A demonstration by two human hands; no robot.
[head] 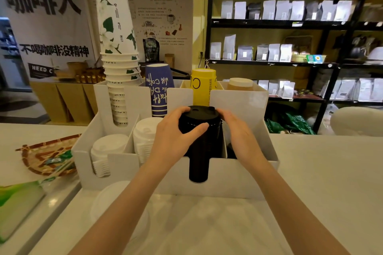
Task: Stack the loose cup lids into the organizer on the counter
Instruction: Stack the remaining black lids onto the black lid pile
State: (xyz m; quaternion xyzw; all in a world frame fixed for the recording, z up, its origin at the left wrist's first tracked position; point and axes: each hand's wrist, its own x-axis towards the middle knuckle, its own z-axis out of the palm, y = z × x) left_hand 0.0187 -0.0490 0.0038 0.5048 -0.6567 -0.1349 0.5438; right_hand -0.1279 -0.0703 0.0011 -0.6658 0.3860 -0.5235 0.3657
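A tall stack of black lids (200,143) stood in the front row of the white organizer (238,178), in the compartment second from the right, and both hands were on it. The stack was glossy black and nearly featureless apart from faint ridges where one lid nested in the next; the topmost lid showed a raised rim and small sip openings near its far edge. Its lower part was visible through the slot cut in the organizer's front wall, below the wrists.

The left hand (176,136) wrapped the stack's upper left side, thumb lying across the front and fingers curled round the rim. The right hand (238,134) pressed against the stack's right side, fingertips at the top lid's edge. So the two hands clasped the stack between them.

Left of the left hand, two stacks of white lids (145,138) filled the neighbouring compartments. Beyond the hands, the back row held upside-down cups: a tall white and green stack (117,47), a blue cup (158,89) and a yellow one (203,87). Near the left forearm, a translucent lid (116,203) lay on the counter (321,182)
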